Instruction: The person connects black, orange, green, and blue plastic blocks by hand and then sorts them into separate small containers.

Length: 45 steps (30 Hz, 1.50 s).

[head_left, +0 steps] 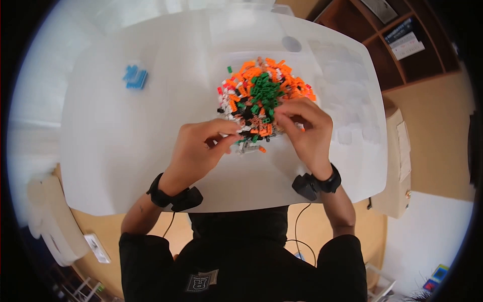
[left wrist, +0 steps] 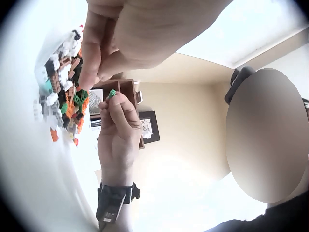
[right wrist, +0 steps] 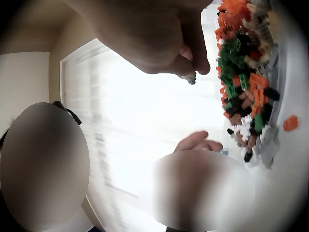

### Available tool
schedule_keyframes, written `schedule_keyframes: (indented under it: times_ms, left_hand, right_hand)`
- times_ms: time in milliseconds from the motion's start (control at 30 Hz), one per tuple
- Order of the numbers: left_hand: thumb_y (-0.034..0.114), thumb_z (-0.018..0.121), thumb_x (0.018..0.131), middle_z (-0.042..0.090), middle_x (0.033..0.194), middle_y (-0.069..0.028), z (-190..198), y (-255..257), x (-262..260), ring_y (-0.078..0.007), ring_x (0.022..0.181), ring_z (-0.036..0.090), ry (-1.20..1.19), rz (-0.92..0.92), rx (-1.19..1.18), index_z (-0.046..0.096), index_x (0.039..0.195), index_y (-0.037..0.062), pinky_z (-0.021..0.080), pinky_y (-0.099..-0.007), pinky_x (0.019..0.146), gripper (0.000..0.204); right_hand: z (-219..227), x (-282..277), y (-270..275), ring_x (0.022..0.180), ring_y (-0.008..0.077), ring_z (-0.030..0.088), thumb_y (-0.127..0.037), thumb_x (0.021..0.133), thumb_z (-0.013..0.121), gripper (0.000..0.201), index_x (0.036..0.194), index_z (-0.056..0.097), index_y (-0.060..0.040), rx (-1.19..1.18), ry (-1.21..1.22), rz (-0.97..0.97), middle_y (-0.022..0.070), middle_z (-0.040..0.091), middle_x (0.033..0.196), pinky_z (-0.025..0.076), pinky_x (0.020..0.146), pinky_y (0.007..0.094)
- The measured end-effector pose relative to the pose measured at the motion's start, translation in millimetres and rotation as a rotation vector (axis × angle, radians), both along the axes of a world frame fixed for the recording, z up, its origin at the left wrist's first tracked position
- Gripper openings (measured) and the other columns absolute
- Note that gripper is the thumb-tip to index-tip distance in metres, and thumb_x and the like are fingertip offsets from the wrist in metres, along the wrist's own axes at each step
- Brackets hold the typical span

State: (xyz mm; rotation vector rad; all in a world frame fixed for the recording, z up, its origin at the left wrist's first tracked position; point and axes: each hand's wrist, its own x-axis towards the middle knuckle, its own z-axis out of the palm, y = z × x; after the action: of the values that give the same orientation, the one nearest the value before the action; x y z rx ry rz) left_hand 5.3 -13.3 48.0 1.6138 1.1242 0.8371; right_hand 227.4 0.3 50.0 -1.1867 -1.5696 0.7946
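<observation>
A heap of small plastic building bricks [head_left: 246, 90], mostly orange, green, white, black and brown, lies in front of both hands. My right hand [head_left: 307, 126] is over the heap's near right side. Between its thumb and fingertips it pinches a small green brick [left wrist: 112, 93], which also shows as a green bit [right wrist: 192, 79] in the right wrist view. My left hand [head_left: 198, 146] hovers at the near left edge of the heap. Its fingers are loosely bent, thumb close to the fingertips, and no brick shows between them. Dark green bricks [head_left: 265, 89] cluster at the heap's middle.
A blue piece built of bricks [head_left: 135, 77] stands apart at the left of the white table [head_left: 110, 151]. One loose orange brick [right wrist: 290, 123] lies by the heap's near edge. A round grey disc [head_left: 291, 44] is at the back. Brown shelves [head_left: 372, 45] stand beyond the table.
</observation>
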Motion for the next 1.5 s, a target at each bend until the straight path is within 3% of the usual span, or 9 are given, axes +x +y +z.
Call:
schedule_keyframes:
  times_ms: [167, 233, 300, 400, 633, 700, 1200, 1300, 1500]
  left_hand:
    - [0.005, 0.072, 0.076, 0.066, 0.084, -0.0086, -4.4, -8.2, 4.1, -0.0191, 0.058, 0.063, 0.417, -0.232, 0.385, 0.066, 0.098, 0.0046, 0.050, -0.0280, 0.053, 0.024]
    - [0.009, 0.073, 0.075, 0.065, 0.090, -0.0089, -4.2, -14.7, 8.8, -0.0226, 0.060, 0.062, 0.452, -0.242, 0.411, 0.065, 0.103, 0.0059, 0.051, -0.0313, 0.056, 0.030]
    - [0.010, 0.072, 0.076, 0.064, 0.096, -0.0087, -3.0, -18.2, 11.8, -0.0243, 0.061, 0.062, 0.513, -0.223, 0.398, 0.064, 0.106, 0.0068, 0.051, -0.0329, 0.057, 0.031]
    - [0.011, 0.071, 0.077, 0.063, 0.097, -0.0085, -10.6, -17.6, 9.4, -0.0271, 0.062, 0.062, 0.566, -0.285, 0.471, 0.063, 0.108, 0.0070, 0.051, -0.0341, 0.058, 0.033]
    - [0.009, 0.069, 0.078, 0.060, 0.094, -0.0091, -14.8, -22.4, 8.0, -0.0292, 0.070, 0.061, 0.550, -0.300, 0.458, 0.062, 0.104, 0.0048, 0.050, -0.0382, 0.058, 0.027]
    - [0.006, 0.073, 0.074, 0.062, 0.091, -0.0081, -11.5, -24.0, 7.5, -0.0232, 0.060, 0.060, 0.509, -0.245, 0.416, 0.066, 0.098, 0.0058, 0.050, -0.0316, 0.055, 0.025]
    - [0.004, 0.074, 0.073, 0.059, 0.101, -0.0094, -13.2, -24.8, 4.1, -0.0189, 0.068, 0.064, 0.513, -0.251, 0.479, 0.064, 0.106, 0.0012, 0.053, -0.0282, 0.056, 0.034]
    - [0.009, 0.073, 0.075, 0.056, 0.100, -0.0095, -10.5, -29.1, 6.3, -0.0252, 0.070, 0.062, 0.516, -0.245, 0.355, 0.062, 0.106, 0.0016, 0.051, -0.0355, 0.064, 0.034]
    - [0.009, 0.071, 0.076, 0.055, 0.096, -0.0086, -10.1, -27.0, 5.5, -0.0255, 0.069, 0.061, 0.540, -0.271, 0.397, 0.063, 0.104, 0.0009, 0.051, -0.0356, 0.064, 0.030]
  right_hand:
    - [-3.1, 11.7, 12.3, 0.075, 0.0138, 0.065, 0.003, 0.083, 0.064, 0.015, 0.098, 0.067, 0.0003, 0.024, 0.083, -0.136, 0.0091, 0.067, 0.093, 0.054, 0.067, 0.0254]
    - [3.7, 20.3, -11.1, 0.076, 0.0182, 0.066, 0.003, 0.081, 0.064, 0.017, 0.098, 0.067, -0.0005, 0.030, -0.070, -0.132, 0.0111, 0.067, 0.092, 0.053, 0.065, 0.0283]
    - [-9.2, 25.8, -28.9, 0.077, 0.0251, 0.064, 0.002, 0.079, 0.064, 0.019, 0.097, 0.066, -0.0011, 0.168, -0.378, 0.165, 0.0119, 0.064, 0.091, 0.052, 0.063, 0.0325]
    - [-20.5, 21.6, -46.2, 0.076, 0.0275, 0.062, -0.004, 0.080, 0.066, 0.018, 0.099, 0.066, -0.0037, 0.148, -0.540, 0.302, 0.0091, 0.062, 0.092, 0.051, 0.064, 0.0339]
    - [-31.4, 16.9, -47.4, 0.077, 0.0282, 0.058, -0.007, 0.080, 0.064, 0.009, 0.084, 0.059, -0.0007, 0.162, -0.535, 0.370, 0.0108, 0.053, 0.081, 0.049, 0.065, 0.0389]
    - [-27.9, 14.1, -48.7, 0.078, 0.0287, 0.058, -0.008, 0.079, 0.064, 0.010, 0.080, 0.057, -0.0009, 0.133, -0.536, 0.397, 0.0110, 0.053, 0.081, 0.049, 0.066, 0.0392]
    - [-25.4, 9.0, -39.7, 0.077, 0.0286, 0.060, 0.001, 0.073, 0.060, 0.033, 0.106, 0.061, -0.0002, 0.180, -0.617, 0.439, 0.0107, 0.055, 0.081, 0.048, 0.064, 0.0394]
    - [-29.1, 10.1, -40.9, 0.075, 0.0268, 0.059, -0.001, 0.075, 0.063, 0.028, 0.104, 0.063, -0.0028, 0.167, -0.623, 0.403, 0.0082, 0.056, 0.080, 0.048, 0.064, 0.0386]
    - [-27.5, 19.4, -40.2, 0.076, 0.0290, 0.059, 0.001, 0.073, 0.060, 0.019, 0.091, 0.060, -0.0009, 0.156, -0.572, 0.384, 0.0107, 0.054, 0.081, 0.047, 0.063, 0.0402]
